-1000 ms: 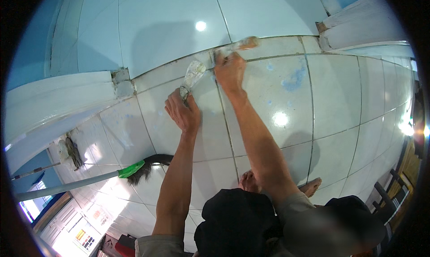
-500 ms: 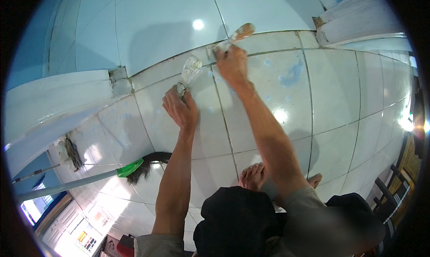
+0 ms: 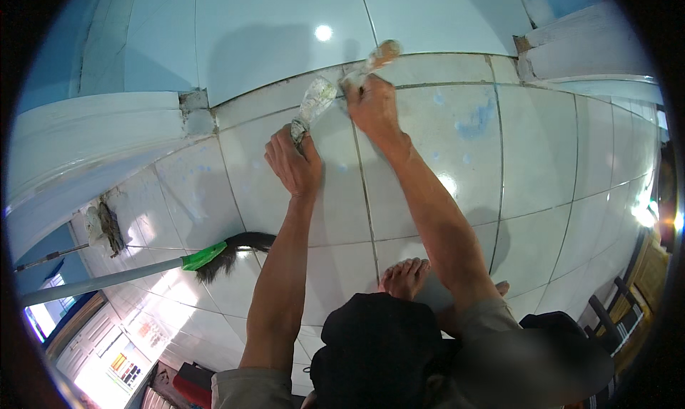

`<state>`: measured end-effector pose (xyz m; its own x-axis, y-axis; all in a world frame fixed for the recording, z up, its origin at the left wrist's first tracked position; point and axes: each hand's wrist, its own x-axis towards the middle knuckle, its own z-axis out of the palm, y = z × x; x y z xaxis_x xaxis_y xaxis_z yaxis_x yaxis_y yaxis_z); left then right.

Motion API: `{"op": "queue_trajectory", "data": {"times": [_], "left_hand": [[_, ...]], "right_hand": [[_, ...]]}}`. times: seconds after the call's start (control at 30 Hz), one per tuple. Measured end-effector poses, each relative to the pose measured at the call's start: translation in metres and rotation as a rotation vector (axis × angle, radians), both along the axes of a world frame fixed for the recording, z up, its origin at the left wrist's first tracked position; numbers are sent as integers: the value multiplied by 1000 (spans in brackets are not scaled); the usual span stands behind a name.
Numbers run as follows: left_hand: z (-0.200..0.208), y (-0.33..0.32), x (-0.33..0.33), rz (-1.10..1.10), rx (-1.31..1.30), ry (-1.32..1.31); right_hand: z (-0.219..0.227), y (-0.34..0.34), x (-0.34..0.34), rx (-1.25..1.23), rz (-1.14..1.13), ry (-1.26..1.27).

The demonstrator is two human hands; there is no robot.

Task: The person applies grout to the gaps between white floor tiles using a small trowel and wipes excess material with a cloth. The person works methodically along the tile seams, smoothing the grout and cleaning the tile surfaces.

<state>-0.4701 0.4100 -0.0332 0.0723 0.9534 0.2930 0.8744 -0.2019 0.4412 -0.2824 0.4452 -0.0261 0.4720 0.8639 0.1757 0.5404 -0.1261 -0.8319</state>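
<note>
My left hand [image 3: 294, 165] is closed around the crumpled grey end of a whitish, smeared object [image 3: 315, 101], whose pale wide end points up toward the wall; its kind is unclear. Just to the right, my right hand [image 3: 374, 108] grips a white-smeared hand tool with a brown handle [image 3: 385, 54]. That handle sticks up and to the right past my fist. The tool's working end is hidden or blurred by my fingers, close to the narrow tile strip [image 3: 285, 95] at the foot of the pale blue wall panel [image 3: 285, 24].
Blue smudges [image 3: 477, 120] mark the white floor tiles. A broom [image 3: 207, 258] with a green collar and dark bristles lies at the left, beyond my forearm. Farther left is a mop [image 3: 105, 227]. White ledges [image 3: 100, 124] flank the panel. My bare foot [image 3: 404, 277] is below.
The view has shifted slightly, moving the scene a little. My left hand's whitish object has come nearer to my right hand. Both hands keep their grips.
</note>
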Motion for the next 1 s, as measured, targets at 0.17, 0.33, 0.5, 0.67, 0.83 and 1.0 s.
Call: {"op": "queue_trajectory", "data": {"times": [0.17, 0.33, 0.5, 0.67, 0.83, 1.0], "left_hand": [[-1, -3, -2, 3, -3, 8], [1, 1, -1, -13, 19, 0], [1, -2, 3, -14, 14, -1], [-2, 0, 8, -13, 17, 27], [0, 3, -6, 2, 36, 54], [2, 0, 6, -8, -29, 59]], "right_hand": [[-13, -1, 5, 46, -79, -21], [-8, 2, 7, -47, -17, -36], [-5, -6, -4, -84, -16, 40], [-16, -11, -6, 56, 39, -86], [-10, -26, 58, -244, -185, 216], [-40, -68, 203, -292, -502, 199]]}}
